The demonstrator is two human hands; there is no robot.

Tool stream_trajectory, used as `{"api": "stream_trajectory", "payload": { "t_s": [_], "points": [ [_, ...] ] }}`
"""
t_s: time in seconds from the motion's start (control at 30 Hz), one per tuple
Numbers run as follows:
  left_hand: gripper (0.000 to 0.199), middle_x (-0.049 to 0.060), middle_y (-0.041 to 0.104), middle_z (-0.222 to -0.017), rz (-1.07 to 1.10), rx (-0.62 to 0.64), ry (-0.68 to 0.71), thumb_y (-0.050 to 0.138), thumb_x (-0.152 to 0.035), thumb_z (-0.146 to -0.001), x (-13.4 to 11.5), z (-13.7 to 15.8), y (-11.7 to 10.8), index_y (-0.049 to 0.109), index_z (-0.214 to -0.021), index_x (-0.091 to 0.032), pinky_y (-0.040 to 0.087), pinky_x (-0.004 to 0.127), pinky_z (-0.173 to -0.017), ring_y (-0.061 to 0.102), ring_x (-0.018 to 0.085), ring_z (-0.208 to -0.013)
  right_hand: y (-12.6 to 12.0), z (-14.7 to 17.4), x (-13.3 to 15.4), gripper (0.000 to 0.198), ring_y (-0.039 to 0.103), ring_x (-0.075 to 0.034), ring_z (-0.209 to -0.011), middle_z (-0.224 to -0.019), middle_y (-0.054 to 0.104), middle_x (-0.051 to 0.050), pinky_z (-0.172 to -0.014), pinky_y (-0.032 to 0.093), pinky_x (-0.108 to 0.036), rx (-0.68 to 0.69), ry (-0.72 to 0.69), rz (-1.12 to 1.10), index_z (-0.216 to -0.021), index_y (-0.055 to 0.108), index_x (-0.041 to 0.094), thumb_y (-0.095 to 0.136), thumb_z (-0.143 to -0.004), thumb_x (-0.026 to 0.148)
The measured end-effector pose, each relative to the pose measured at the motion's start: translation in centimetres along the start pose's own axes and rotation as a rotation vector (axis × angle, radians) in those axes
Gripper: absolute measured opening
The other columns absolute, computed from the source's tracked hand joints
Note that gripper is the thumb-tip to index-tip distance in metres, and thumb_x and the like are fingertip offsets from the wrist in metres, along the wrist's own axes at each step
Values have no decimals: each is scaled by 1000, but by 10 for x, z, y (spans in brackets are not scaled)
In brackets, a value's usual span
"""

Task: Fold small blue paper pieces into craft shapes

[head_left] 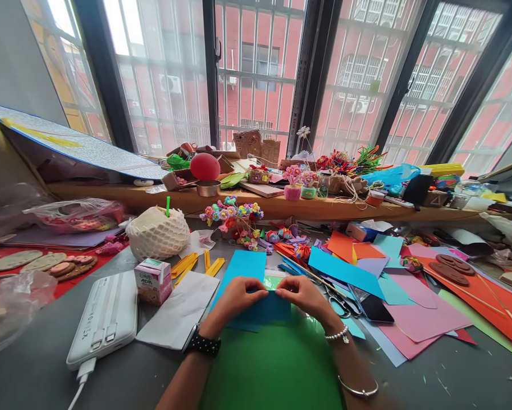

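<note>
Thumb and fingers of my left hand (244, 296) pinch the upper edge of a blue sheet of paper (262, 313). Close beside it, my right hand (300, 293) pinches the same edge, with a small gap between the two hands. The sheet hangs over a green cutting mat (277, 370). Behind my left hand lies another blue sheet (249, 265). A pair of scissors (345, 307) rests to the right of my right hand, partly under other things. Near it are a dark phone (373, 307) and a blue paper strip (345, 272).
To the left are a white power bank (106, 319) with a cable, a small drink carton (154, 281), a white paper (179, 310) and a netted coconut (158, 233). Coloured paper (426, 302) piles up at right. Crafts crowd the wooden sill (153, 199) below the barred windows.
</note>
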State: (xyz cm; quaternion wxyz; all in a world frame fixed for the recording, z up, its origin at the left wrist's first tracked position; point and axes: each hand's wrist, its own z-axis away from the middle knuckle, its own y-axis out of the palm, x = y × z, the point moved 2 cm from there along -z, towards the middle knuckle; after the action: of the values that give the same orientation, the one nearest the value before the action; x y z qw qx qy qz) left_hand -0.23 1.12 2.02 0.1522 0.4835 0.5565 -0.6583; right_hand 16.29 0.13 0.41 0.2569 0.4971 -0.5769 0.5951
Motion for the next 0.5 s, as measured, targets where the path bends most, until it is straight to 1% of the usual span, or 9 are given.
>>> {"api": "stream_trajectory", "payload": {
  "t_s": [0.1,0.17,0.27,0.33,0.4,0.47,0.5],
  "points": [
    [26,2,64,-69,25,-14,-6,50,-36,-64,-1,0,1,64,-66,-15,38,20,-60,53,16,-69,2,-2,3,19,50,-13,-56,-59,58,-1,-50,35,-21,-19,-22,23,-63,65,16,57,-65,32],
    [27,2,63,-66,43,-10,-28,50,-37,-64,0,0,0,63,-64,-14,38,20,-59,53,16,-66,-1,-2,1,21,50,-13,-55,-58,58,-1,-50,36,-22,-15,9,-17,-63,65,15,57,-64,34],
    [28,2,61,-65,66,-3,-54,51,-38,-63,2,0,-3,63,-64,-13,36,19,-56,51,15,-64,-13,0,-5,23,51,-12,-53,-55,57,-1,-51,39,-23,-1,76,-121,-63,64,13,58,-63,35],
    [28,1,60,-64,66,-23,-59,51,-39,-63,4,-1,-6,62,-65,-13,35,19,-55,50,14,-62,-23,3,-10,23,53,-13,-53,-56,58,-2,-53,40,-23,-48,108,-165,-63,63,12,60,-62,35],
    [28,1,59,-63,72,-62,-62,51,-40,-63,5,-1,-8,61,-64,-13,35,19,-54,50,14,-61,-30,4,-12,24,54,-13,-56,-58,60,-3,-55,42,-24,-149,119,-199,-65,63,12,60,-61,36],
    [28,0,59,-63,89,-80,-67,51,-40,-63,6,-1,-8,61,-64,-14,35,19,-54,50,14,-61,-29,4,-11,27,55,-14,-59,-62,61,-4,-57,43,-25,-206,99,-221,-70,63,13,58,-64,39],
    [28,0,59,-63,100,-73,-67,51,-40,-63,5,-1,-7,61,-64,-14,35,19,-54,50,14,-62,-25,3,-8,28,55,-14,-60,-64,62,-4,-58,43,-25,-201,68,-214,-72,63,13,57,-65,40]
  ]
}}
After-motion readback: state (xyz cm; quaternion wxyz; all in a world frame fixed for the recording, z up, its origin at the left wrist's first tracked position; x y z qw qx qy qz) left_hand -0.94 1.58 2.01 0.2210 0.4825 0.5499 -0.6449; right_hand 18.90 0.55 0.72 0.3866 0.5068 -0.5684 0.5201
